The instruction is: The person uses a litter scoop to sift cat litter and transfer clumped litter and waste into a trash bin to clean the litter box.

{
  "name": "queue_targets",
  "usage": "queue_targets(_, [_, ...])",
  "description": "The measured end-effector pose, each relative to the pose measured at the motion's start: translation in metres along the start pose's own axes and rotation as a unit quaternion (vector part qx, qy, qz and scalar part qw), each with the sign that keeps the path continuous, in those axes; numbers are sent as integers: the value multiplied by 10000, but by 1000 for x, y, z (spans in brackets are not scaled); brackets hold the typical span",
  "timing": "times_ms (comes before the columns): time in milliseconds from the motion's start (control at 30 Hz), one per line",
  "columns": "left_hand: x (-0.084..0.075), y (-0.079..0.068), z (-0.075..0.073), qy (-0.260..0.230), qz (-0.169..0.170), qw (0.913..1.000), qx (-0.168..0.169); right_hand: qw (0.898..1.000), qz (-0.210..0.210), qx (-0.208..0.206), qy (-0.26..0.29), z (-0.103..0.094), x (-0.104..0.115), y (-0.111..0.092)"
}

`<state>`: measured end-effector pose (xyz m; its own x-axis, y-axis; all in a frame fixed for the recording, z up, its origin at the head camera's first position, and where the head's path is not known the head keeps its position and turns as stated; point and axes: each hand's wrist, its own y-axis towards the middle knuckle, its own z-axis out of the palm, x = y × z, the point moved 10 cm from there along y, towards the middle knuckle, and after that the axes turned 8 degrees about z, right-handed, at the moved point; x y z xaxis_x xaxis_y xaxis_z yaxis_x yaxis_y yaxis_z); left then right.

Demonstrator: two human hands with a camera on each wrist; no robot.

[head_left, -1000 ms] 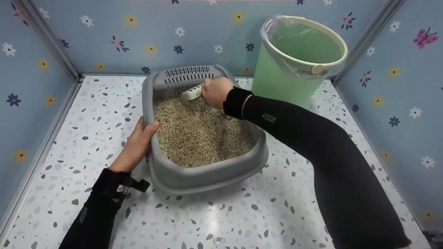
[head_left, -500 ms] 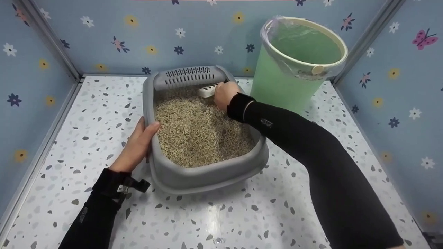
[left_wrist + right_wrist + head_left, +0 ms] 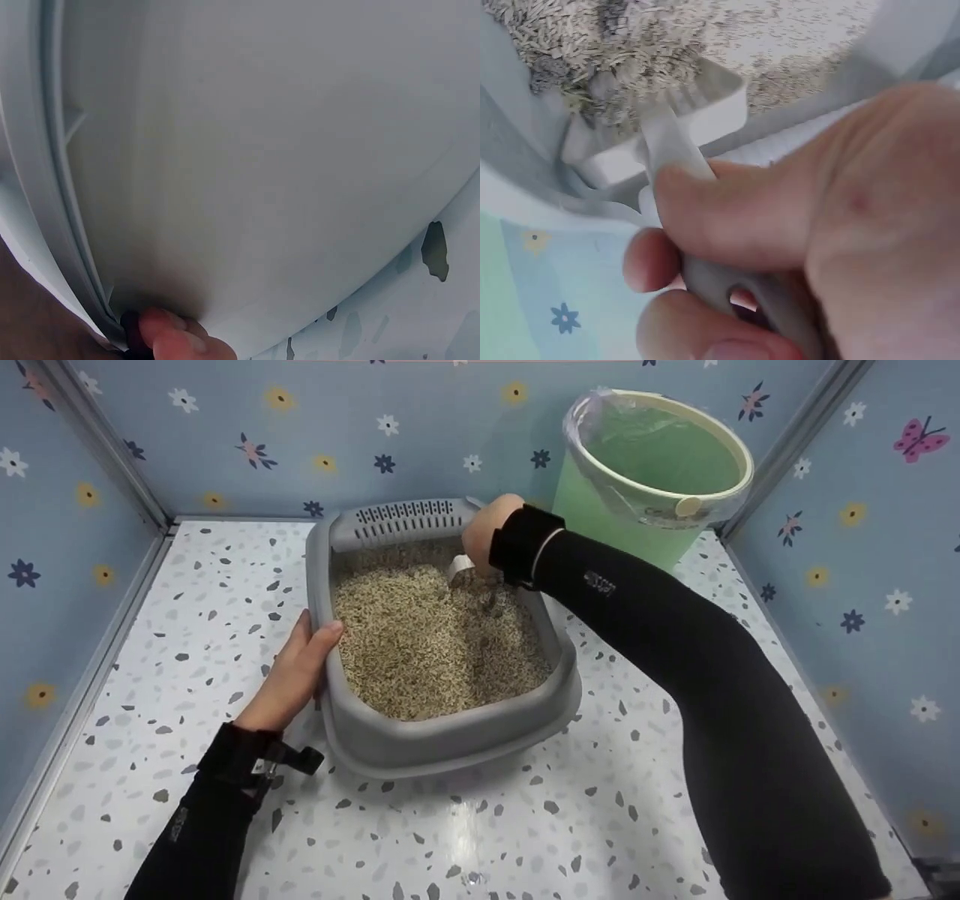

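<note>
A grey litter box (image 3: 450, 746) filled with tan pellet litter (image 3: 405, 652) stands on the speckled surface. My left hand (image 3: 294, 671) grips its left rim, thumb over the top; in the left wrist view its fingertips (image 3: 176, 337) show under the rim against the outer wall (image 3: 285, 165). My right hand (image 3: 491, 536) is at the box's back right corner, holding a white slotted litter scoop (image 3: 461, 568). In the right wrist view the thumb lies along the scoop's handle (image 3: 671, 142), fingers curled round it. Litter lies in the scoop's slotted head (image 3: 705, 112), close by the box wall.
A green bin (image 3: 615, 525) with a clear liner and cream rim stands behind the box on the right, close to my right forearm. Blue floral panels (image 3: 435, 427) wall the back and both sides. The speckled surface (image 3: 465, 825) extends in front.
My right hand has moved right and back with the scoop, from mid-back of the box into its back right corner. The scoop's head has dipped into the litter. My left hand keeps its hold.
</note>
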<state>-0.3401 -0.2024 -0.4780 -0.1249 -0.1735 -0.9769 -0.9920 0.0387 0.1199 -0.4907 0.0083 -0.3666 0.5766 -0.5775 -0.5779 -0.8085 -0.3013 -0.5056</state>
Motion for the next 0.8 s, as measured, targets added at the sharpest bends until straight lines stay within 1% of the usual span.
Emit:
queue_targets(67, [1, 0, 0, 73, -58, 10000, 16, 9994, -144, 246, 173, 0, -1, -2])
queue_targets(133, [2, 0, 1, 118, -118, 9999, 27, 9982, -327, 406, 304, 0, 0, -5])
queue_targets(267, [3, -1, 0, 217, -158, 9996, 19, 9955, -568, 503, 562, -2, -1, -11])
queue_targets(400, [4, -1, -1, 329, -210, 9992, 11, 9929, -616, 598, 821, -5, -4, -12])
queue_targets(467, [4, -1, -1, 330, -213, 9992, 12, 9928, -602, 626, 824, -5, -5, -10])
queue_targets(567, [3, -1, -2, 232, -169, 9996, -1, 9952, -496, 576, 624, -7, -5, -6])
queue_targets(667, [2, 0, -1, 96, -76, 9999, -4, 9983, -226, 436, 319, -8, -4, -2])
queue_targets(800, [2, 0, -1, 51, -38, 10000, -25, 9996, 10, 224, -158, -12, 5, -2])
